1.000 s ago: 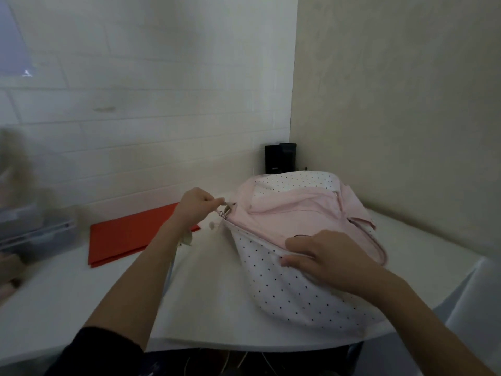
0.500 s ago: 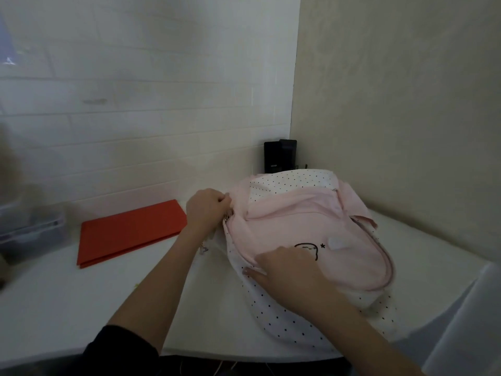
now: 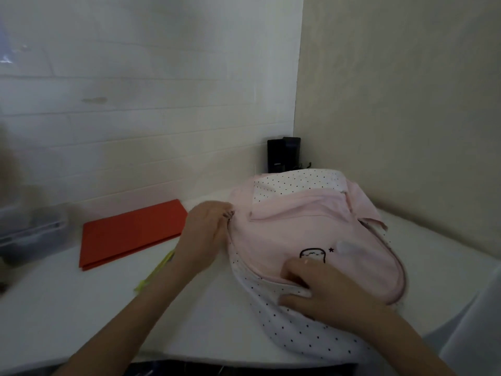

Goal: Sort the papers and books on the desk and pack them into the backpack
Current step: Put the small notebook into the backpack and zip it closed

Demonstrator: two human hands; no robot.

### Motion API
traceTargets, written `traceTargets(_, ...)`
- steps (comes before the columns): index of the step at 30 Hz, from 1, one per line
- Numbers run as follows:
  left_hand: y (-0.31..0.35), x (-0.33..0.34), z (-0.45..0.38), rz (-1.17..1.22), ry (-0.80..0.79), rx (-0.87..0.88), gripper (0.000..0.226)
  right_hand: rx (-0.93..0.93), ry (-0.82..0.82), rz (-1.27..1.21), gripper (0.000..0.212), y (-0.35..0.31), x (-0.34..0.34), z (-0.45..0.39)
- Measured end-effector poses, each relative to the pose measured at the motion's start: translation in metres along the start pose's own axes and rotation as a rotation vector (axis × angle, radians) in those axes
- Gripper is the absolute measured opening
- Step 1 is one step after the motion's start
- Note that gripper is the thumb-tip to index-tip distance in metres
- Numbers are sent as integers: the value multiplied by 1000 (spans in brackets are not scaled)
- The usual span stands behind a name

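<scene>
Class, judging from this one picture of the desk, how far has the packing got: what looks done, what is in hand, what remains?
Done: the pink backpack lies flat on the desk; whether anything is inside cannot be seen.
In hand: the left hand pinches at its zip edge while the right hand presses the dotted side.
Left: the red folder remains out on the desk, unpacked.

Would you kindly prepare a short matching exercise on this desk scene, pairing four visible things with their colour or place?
Things:
1. folder
2. backpack
3. black box
4. right hand

Descriptions:
A. pink with dotted white panels
B. upright in the wall corner
C. red, flat on the desk
D. pressing on the backpack's near edge

Pairs: 1-C, 2-A, 3-B, 4-D
</scene>
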State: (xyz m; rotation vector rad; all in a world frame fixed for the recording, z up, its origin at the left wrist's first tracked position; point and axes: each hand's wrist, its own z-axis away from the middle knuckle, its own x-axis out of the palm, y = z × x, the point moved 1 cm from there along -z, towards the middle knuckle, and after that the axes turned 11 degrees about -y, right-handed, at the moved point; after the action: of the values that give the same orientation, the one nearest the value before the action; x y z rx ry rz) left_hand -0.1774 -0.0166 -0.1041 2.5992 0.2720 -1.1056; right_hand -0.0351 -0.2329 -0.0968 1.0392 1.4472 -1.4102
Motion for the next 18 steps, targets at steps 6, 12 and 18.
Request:
traceTargets(6,78,15,43,-85,-358,458,62,61,225,231,37,0,-6,11)
traceTargets(12,114,3,-18,-33,31,169,35,251,788,444,13,-24,-45,19)
traceTargets(18,143,-48,-116,408,258,-208,40,198,1096,-144,41,-43,-1,69)
